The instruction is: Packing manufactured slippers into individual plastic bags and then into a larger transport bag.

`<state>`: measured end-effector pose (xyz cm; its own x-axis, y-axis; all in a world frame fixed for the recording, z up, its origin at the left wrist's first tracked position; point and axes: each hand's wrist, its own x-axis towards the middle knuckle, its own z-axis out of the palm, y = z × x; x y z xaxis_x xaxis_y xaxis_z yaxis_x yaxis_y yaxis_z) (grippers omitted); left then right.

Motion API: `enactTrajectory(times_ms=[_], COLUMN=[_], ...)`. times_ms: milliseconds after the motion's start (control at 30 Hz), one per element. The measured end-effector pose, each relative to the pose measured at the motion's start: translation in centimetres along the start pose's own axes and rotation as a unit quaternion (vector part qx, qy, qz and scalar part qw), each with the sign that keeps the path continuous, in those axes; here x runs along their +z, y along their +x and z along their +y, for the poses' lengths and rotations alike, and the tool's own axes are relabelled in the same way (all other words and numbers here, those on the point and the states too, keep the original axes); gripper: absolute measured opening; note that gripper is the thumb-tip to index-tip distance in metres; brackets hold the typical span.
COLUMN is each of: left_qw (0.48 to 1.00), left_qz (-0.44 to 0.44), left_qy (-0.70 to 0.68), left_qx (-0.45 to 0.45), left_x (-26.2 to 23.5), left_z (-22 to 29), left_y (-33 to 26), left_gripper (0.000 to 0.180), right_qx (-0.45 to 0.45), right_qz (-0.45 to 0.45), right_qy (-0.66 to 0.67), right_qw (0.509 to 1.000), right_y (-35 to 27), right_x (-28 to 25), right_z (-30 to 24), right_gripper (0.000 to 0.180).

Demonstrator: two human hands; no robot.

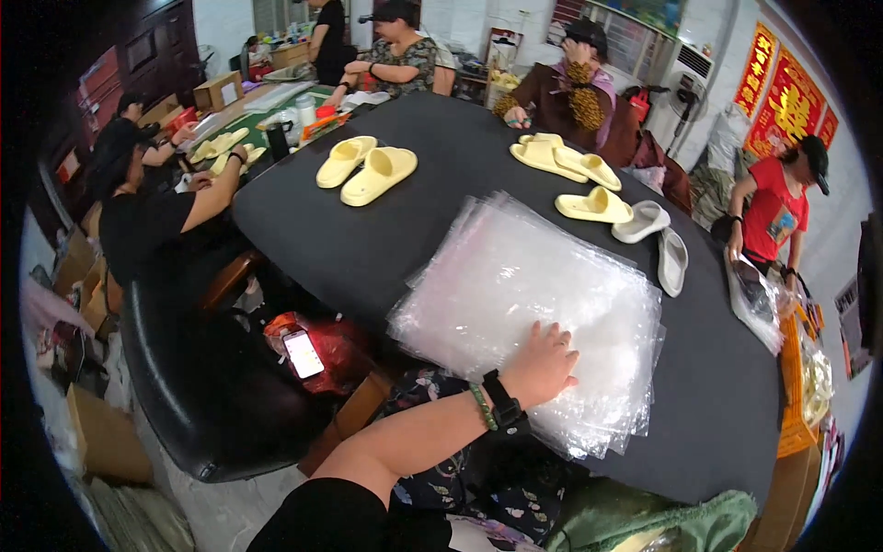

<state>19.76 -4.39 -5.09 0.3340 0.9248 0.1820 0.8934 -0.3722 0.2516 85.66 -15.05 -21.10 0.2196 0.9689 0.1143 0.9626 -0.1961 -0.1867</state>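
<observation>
My left hand [541, 368] lies palm down on a wide stack of clear plastic bags [515, 285], fingers spread. It holds nothing; a black watch [502, 399] and a green bead bracelet [483, 407] are on that wrist. The bags are fanned a little unevenly across the near part of the dark table [313, 221]. Beyond them sits a pair of pale yellow slippers [379, 177] at the left. More yellow slippers [552, 156] lie at the far right, with another yellow slipper [594, 206] and two grey slippers [673, 261] nearer the stack. My right hand does not show.
A black chair [212, 405] stands at my left, beside a lit phone [303, 354] on a red bag. Green cloth [653, 515] bunches at the near table edge. An orange basket [796, 405] is at the right. Several people work around; one sits across the table [579, 92].
</observation>
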Motion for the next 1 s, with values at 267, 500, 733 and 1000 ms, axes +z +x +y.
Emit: enactTrajectory(times_ms=[267, 500, 733, 1000], left_qw=[1.000, 1.000, 1.000, 1.000], left_qz=[0.012, -0.007, -0.002, 0.017], left_qy=[-0.014, -0.005, -0.010, 0.006], left_qx=[0.004, 0.004, 0.021, 0.021], left_x=[-0.3, -0.3, 0.1, 0.8], left_z=[-0.5, 0.0, -0.5, -0.9], left_y=[-0.4, -0.1, 0.1, 0.0], left_gripper=[0.053, 0.055, 0.053, 0.049], right_qx=[-0.058, -0.046, 0.042, 0.083], right_qz=[0.035, 0.081, 0.164, 0.267], right_qy=[0.034, 0.036, 0.020, 0.019], right_qw=[0.997, 0.995, 0.985, 0.960], right_y=[5.9, 4.8, -5.8, -11.3], right_x=[-2.0, -9.2, -19.9, -32.4], right_z=[-2.2, 0.6, 7.1, 8.1], right_gripper=[0.067, 0.066, 0.066, 0.065])
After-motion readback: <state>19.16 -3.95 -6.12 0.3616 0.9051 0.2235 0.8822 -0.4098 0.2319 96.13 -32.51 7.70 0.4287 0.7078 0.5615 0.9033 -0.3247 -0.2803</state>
